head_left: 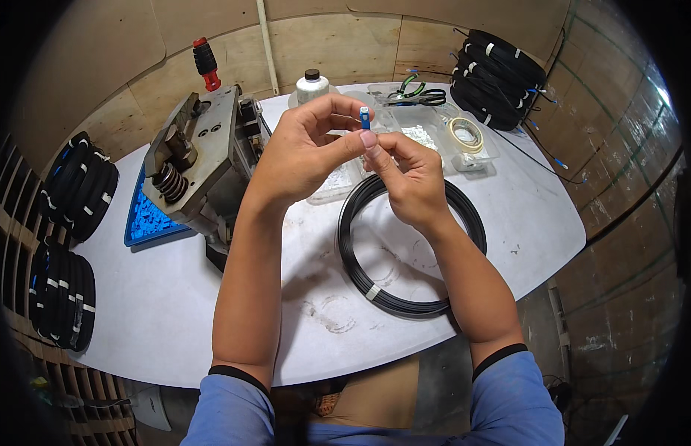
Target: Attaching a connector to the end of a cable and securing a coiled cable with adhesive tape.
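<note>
- The blue fibre connector looks light and rigid, a small moulded plastic plug; its tip is likely fragile, so the plastic body is the safer place to pinch it, never the end face.
- The black cable coil under the hands looks thin, springy and fairly stiff; a sharp bend would probably harm it, so it is best handled by the bundle near its white tie.
- The connector is a short blue block with a paler top end, held upright above the tabletop, between both hands and over the far edge of the coil.
- The left hand has its fingers curled close, the tips just beside the connector; whether they grip it I cannot tell.
- The right hand pinches closed just below the connector, thumb pressed up against its lower end.
- Nearby: a grey metal press, a blue tray of blue parts, a white bottle, a tape roll.
</note>
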The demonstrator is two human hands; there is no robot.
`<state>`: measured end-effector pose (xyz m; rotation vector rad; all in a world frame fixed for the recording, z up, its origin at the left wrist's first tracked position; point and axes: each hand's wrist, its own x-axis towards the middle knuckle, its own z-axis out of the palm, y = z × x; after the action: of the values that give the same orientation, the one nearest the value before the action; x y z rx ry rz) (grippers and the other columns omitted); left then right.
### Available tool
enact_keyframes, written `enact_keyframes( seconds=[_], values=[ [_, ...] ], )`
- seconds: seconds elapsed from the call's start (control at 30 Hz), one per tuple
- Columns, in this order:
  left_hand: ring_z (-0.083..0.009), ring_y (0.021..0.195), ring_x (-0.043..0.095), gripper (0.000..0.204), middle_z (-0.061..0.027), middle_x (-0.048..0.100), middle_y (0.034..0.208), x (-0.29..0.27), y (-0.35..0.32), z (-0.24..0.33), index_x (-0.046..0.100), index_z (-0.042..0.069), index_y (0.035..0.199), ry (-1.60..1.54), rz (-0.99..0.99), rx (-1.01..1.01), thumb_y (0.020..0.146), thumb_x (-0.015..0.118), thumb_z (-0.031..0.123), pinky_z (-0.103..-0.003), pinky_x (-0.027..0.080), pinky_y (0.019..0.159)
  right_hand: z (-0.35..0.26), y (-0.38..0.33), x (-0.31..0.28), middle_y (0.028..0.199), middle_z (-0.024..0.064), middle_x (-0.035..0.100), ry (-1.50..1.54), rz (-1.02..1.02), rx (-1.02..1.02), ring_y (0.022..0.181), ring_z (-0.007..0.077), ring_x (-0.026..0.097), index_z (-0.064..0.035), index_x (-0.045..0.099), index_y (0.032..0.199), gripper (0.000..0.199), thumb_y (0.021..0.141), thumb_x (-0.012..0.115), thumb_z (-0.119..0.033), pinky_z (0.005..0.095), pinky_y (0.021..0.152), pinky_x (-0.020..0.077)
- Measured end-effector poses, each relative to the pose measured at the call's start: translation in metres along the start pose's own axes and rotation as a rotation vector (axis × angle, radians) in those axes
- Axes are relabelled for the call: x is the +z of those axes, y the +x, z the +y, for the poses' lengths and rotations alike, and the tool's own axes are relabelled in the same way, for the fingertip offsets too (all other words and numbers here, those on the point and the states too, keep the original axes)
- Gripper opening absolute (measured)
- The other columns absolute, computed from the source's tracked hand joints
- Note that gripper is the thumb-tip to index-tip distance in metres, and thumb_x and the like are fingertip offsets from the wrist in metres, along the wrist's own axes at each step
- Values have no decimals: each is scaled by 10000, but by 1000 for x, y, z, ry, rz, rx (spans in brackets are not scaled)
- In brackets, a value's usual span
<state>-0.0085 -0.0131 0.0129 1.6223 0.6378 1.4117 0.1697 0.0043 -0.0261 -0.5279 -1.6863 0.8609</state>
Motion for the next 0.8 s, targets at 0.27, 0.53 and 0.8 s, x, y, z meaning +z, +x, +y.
enact_keyframes(
  seconds=[0.27,0.53,0.8],
  values=[
    [-110,971,617,246,-22,667,1024,3,0,2,668,13,1123,4,3,20,900,734,94,-280,497,893,-1,0,0,794,14,661,0,-14,3,759,75,581,7,692,946,141,984,648,-121,252,719,497],
    [-120,1043,602,239,-44,657,1097,2,-1,2,670,14,1120,33,-33,-10,897,717,85,-297,490,931,-2,0,-1,799,21,661,-7,-24,18,771,82,591,2,690,973,161,994,642,-150,258,729,502],
    [-112,1019,614,212,-38,674,1083,-4,-2,2,680,2,1092,29,-79,-50,915,705,116,-292,486,933,-3,0,0,852,66,658,-61,-127,42,830,129,620,7,680,984,223,1013,613,-204,300,776,510]
  ],
)
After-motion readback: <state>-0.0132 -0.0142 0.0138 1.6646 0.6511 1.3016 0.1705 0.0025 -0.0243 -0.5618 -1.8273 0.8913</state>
